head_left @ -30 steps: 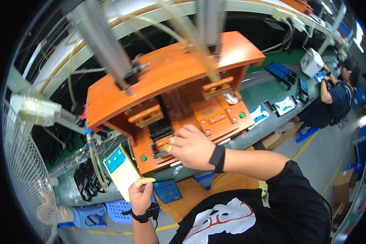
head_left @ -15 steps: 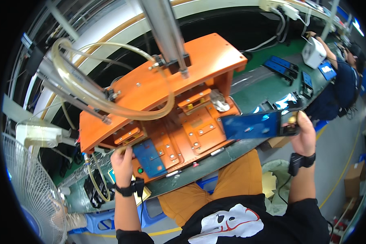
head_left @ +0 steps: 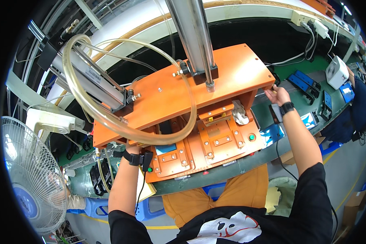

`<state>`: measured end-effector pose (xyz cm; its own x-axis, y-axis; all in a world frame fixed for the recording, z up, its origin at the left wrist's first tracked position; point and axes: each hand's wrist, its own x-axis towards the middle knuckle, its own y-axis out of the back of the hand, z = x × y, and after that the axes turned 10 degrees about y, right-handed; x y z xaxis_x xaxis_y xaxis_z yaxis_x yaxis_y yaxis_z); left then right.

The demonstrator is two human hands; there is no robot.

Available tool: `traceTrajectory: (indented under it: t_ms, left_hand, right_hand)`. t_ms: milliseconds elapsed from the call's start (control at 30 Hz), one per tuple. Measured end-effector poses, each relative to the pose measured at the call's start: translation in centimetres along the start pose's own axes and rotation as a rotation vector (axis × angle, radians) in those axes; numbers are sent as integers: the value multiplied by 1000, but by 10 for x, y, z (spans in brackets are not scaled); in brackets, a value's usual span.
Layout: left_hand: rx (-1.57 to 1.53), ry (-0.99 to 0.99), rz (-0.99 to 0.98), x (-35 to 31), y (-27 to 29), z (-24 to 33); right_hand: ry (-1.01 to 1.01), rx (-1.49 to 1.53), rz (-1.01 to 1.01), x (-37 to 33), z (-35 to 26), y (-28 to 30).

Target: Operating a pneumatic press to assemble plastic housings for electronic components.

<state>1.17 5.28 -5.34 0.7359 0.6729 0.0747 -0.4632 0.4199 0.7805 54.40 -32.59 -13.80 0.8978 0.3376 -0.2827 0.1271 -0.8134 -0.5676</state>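
An orange press (head_left: 232,65) with two metal cylinders (head_left: 191,32) stands in front of me. My left hand (head_left: 133,149) reaches in under its top at the left; the fingers are hidden behind the frame and a clear hose (head_left: 150,141). Close to that hand, a blue panel (head_left: 166,149) lies partly under the top on the left fixture. My right hand (head_left: 279,96) is at the right end of the top, fingers apart by its corner, with nothing seen in it. Below that hand, a shiny blue panel (head_left: 272,135) lies on the green bench. The right fixture (head_left: 219,140) shows bare metal.
A white cloth (head_left: 240,112) is tucked inside the press at the right. Green buttons (head_left: 251,137) sit on its base. A fan (head_left: 30,175) stands at left. Blue-black frames (head_left: 304,84) and a white box-shaped device (head_left: 336,72) lie right, near another person (head_left: 349,114).
My right hand has let go of the blue panel and moved up to the press's right end. My left hand has gone further in, and the left panel has slid back under the top.
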Motion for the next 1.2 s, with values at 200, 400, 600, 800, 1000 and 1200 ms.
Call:
traceTrajectory:
  t_ms: [200, 400, 600, 800, 1000, 1200]
  left_hand:
    - [32, -15, -30, 3, 4, 5]
    - [42, -32, -57, 2, 3, 4]
    - [55, -83, -73, 5, -5, 5]
    - [122, -142, -78, 14, -7, 6]
    - [338, -142, -145, -32, 17, 41]
    - [7, -116, -22, -134, -5, 82]
  right_hand:
    - [-4, -365, -233, 44, 44, -56]
    - [64, -578, -350, -6, 25, -60]
    - [-96, -762, -308, -36, 0, -39]
    - [-124, -793, -337, -68, -20, -12]
    - [-93, -864, -352, -72, -36, -9]
    - [288, -1454, -401, -28, -40, -29]
